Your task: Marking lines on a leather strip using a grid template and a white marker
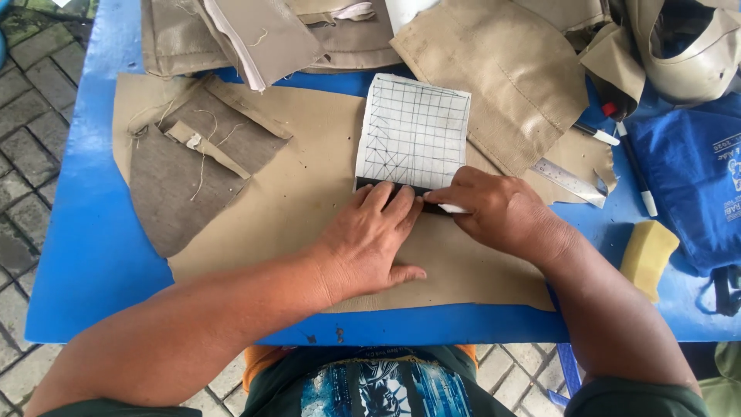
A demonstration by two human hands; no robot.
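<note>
Gridded paper template (414, 131) lies flat on a tan leather sheet (309, 201), just beyond both hands, its near edge right at the fingertips. Black straightedge (397, 188) runs along that near edge, mostly hidden under the fingers.

Left hand (370, 239): palm down, fingers spread flat, pressing on the straightedge and leather. Nothing gripped.

Right hand (498, 212): fingers curled around a thin white marking stick (449, 208), its tip pointing toward the left hand's fingertips and close to them, at the straightedge.

The leather sheet sits on a blue surface (93, 255). Left of the left hand: a grey-brown fabric piece (181, 174) with loose threads, lying on the leather. Beyond the right hand: a tan stitched panel (502, 73). To the right of the right hand: a metal ruler (570, 182), a white marker with a black tip (596, 134), a second marker with a red cap (629, 158), a yellow sponge (648, 255) and a blue bag (691, 181). More tan pieces (255, 35) are piled at the far edge.
</note>
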